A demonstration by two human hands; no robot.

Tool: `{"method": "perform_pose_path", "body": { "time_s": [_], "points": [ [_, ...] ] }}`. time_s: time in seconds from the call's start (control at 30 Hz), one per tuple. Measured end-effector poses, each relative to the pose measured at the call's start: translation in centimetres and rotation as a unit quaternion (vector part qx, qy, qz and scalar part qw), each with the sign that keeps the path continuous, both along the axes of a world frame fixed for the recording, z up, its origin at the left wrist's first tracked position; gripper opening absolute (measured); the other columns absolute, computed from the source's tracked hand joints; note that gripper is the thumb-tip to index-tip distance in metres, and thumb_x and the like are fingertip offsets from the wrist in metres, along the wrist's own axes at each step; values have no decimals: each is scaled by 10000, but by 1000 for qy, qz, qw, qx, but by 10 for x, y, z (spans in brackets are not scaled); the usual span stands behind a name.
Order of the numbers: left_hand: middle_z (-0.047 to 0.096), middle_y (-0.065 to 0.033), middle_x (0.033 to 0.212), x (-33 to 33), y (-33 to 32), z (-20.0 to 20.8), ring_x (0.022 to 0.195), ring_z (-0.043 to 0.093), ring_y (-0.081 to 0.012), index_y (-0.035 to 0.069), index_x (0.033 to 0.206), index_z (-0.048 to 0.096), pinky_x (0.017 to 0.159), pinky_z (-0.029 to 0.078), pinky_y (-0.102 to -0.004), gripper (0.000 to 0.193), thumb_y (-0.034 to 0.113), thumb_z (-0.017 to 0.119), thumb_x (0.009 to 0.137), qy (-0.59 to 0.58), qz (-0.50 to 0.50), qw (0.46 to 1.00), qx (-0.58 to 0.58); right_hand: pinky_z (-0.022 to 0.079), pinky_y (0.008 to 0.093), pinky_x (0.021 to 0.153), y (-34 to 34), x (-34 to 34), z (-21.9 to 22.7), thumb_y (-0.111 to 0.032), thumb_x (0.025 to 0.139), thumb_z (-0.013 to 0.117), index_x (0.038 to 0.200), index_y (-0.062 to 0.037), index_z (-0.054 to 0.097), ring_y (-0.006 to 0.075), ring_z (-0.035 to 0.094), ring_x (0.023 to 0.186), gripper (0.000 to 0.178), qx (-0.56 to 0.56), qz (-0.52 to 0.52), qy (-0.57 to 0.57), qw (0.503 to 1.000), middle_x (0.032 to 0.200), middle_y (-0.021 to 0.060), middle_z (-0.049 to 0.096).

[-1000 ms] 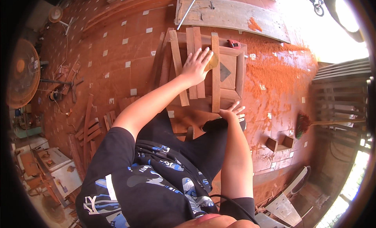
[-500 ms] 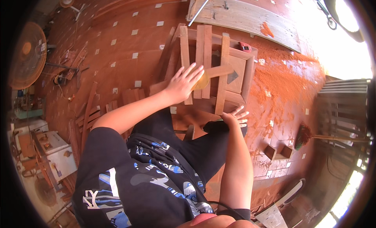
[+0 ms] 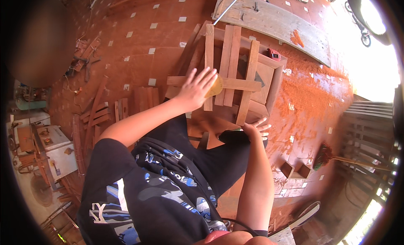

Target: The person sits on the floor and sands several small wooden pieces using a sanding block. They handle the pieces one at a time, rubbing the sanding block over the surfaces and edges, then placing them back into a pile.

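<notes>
My left hand (image 3: 194, 92) lies with fingers stretched out over a yellowish round disc (image 3: 216, 85) on a wooden cross slat (image 3: 242, 84). What lies under the palm is hidden. The cross slat rests over a left slat (image 3: 209, 47), a middle pair of slats (image 3: 229, 55) and a right slat (image 3: 251, 61). These lie on a wooden panelled piece (image 3: 275, 83). At the near end of the right slat is my right hand (image 3: 255, 129), its thumb by the slat's end and its other fingers spread.
A red tape measure (image 3: 273, 54) sits on the panelled piece's far edge. Beyond lies a long grey board (image 3: 269, 24) with a pale rod (image 3: 227, 10). Sawdust (image 3: 309, 91) covers the floor at right, near a broom (image 3: 323, 155). Wood offcuts (image 3: 145, 97) and a white machine (image 3: 59, 150) stand left.
The cross slat has turned clockwise and now lies nearly level across the others. The whole scene has shifted a little to the right in view. My right hand stays by the right slat's end.
</notes>
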State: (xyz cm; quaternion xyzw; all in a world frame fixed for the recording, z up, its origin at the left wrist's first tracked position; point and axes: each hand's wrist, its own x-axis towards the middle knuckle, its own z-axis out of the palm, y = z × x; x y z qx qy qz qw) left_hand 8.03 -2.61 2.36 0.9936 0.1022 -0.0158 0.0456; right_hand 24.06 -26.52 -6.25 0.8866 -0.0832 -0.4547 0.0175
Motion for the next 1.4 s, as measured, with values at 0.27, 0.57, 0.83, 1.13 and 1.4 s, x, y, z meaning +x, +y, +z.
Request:
{"method": "perform_pose_path", "body": {
  "time_s": [0.27, 0.57, 0.83, 1.13, 1.4],
  "points": [
    [208, -211, 1688, 97, -50, -26, 1570, 165, -398, 2, 1597, 295, 1252, 177, -587, 805, 490, 558, 1012, -96, -20, 995, -14, -39, 603, 1252, 7, 5, 22, -840, 663, 731, 1586, -236, -311, 502, -140, 1551, 1518, 4, -7, 36, 999, 1642, 184, -368],
    [401, -257, 1500, 115, -54, -32, 1342, 410, -414, 244, 1598, 389, 1093, 356, -575, 882, 721, 587, 883, -176, -60, 982, -16, 9, 647, 1248, -1, 5, -3, -753, 691, 781, 1598, -216, -280, 553, -107, 1535, 1495, 16, -7, 39, 999, 1643, 258, -317],
    [399, -245, 1523, 14, 14, -22, 1392, 410, -408, 237, 1615, 351, 1149, 358, -553, 868, 775, 402, 936, -111, 28, 991, 61, 9, 638, 1252, -7, -1, -17, -726, 725, 765, 1600, -220, -278, 552, -108, 1535, 1452, 24, -5, 7, 1000, 1643, 251, -323],
    [353, -242, 1563, -38, 34, -22, 1418, 371, -415, 233, 1606, 369, 1163, 334, -565, 752, 689, 395, 1008, -95, 102, 988, 63, -16, 617, 1253, -1, 4, 3, -807, 687, 732, 1585, -232, -309, 520, -126, 1546, 1490, 8, 1, 31, 999, 1638, 212, -358],
    [413, -250, 1508, 63, -46, -41, 1344, 414, -419, 224, 1588, 411, 1068, 392, -563, 771, 650, 547, 960, -186, 5, 982, 28, -38, 599, 1253, 2, 6, 13, -880, 653, 701, 1572, -242, -337, 492, -142, 1555, 1526, 7, -12, 27, 1000, 1633, 177, -388]
  ]
}}
